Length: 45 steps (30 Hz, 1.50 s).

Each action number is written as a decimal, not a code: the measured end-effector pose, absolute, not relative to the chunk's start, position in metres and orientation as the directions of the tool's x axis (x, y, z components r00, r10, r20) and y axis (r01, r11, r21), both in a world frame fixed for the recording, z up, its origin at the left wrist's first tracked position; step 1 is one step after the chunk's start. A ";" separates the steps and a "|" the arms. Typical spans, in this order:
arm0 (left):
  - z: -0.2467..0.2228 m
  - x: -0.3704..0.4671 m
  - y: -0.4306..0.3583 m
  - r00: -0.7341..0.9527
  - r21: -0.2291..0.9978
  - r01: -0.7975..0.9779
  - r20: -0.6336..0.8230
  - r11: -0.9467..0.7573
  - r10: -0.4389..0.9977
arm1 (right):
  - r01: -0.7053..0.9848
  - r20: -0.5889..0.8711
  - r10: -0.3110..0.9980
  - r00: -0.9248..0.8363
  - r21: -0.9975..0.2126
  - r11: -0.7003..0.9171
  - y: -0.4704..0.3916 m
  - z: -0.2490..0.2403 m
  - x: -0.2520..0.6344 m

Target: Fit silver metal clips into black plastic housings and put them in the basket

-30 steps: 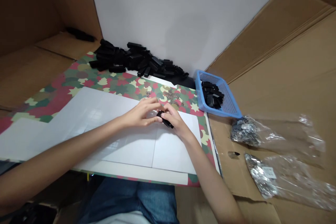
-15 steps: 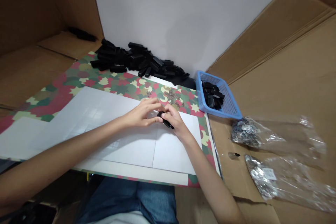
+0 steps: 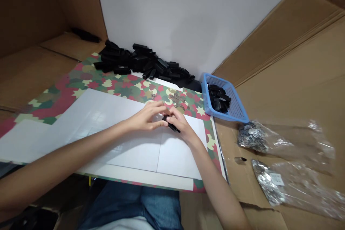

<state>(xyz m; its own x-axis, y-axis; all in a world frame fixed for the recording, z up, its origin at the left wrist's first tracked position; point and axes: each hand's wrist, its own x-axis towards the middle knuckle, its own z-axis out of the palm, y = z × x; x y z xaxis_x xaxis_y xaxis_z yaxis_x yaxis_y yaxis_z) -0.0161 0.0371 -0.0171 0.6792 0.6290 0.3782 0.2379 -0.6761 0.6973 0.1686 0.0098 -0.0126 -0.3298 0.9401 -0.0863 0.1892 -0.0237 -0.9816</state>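
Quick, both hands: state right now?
Left hand: curled at the black piece's far end; whether gripping cannot be told.
Right hand: closed, holding that piece.

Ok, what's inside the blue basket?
The blue basket holds a jumbled heap of black pieces. Only the upper ones show; anything beneath them, including the basket's floor there, is covered.

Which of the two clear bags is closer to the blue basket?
The upper bag in view: its filled end, darker than the other's, lies right by the blue basket. The lower bag, brighter and silvery, lies farther away.
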 end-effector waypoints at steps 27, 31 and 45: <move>-0.016 -0.009 0.033 0.457 0.859 0.084 0.417 -0.505 0.786 | 0.259 0.238 0.946 -0.218 -0.921 0.291 0.012 -0.024 0.170; -0.015 -0.009 0.033 0.494 0.872 0.064 0.396 -0.486 0.774 | 0.424 0.292 0.921 -0.257 -0.823 0.379 0.008 -0.023 0.173; -0.011 -0.013 0.035 0.459 0.857 0.095 0.414 -0.506 0.786 | 0.604 0.131 0.933 -0.335 -0.730 0.319 0.005 -0.009 0.173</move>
<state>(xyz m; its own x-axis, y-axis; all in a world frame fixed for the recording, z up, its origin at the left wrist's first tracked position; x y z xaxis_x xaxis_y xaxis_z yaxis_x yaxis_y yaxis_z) -0.0129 0.0354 -0.0111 0.4589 0.7864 0.4135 0.0951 -0.5062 0.8572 0.1729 0.0053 -0.0093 -0.3347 0.9332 0.1310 0.6040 0.3192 -0.7303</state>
